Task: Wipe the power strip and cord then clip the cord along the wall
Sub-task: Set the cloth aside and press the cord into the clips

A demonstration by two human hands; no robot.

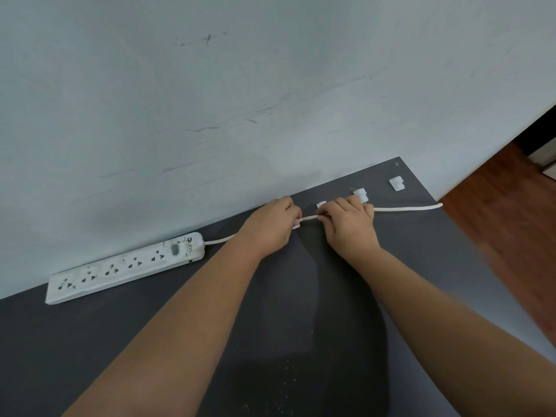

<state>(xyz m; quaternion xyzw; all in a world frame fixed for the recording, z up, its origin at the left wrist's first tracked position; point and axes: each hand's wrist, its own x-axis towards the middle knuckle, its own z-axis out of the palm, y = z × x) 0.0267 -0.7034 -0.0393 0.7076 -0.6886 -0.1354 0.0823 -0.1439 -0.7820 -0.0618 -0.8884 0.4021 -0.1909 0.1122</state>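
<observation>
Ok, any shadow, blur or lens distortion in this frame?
Head view: a soft shadow falls on the dark table below the forearms; wide-angle bending tilts the wall line; left hand, right hand, cord and power strip are sharp; no glare.

Grey table (120,341): power strip (126,266), cord (406,209), clips (396,184)

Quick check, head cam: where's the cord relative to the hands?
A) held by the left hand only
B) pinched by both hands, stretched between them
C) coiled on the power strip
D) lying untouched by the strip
B: the left hand and right hand both grip the white cord, with a short taut span between them.
</observation>
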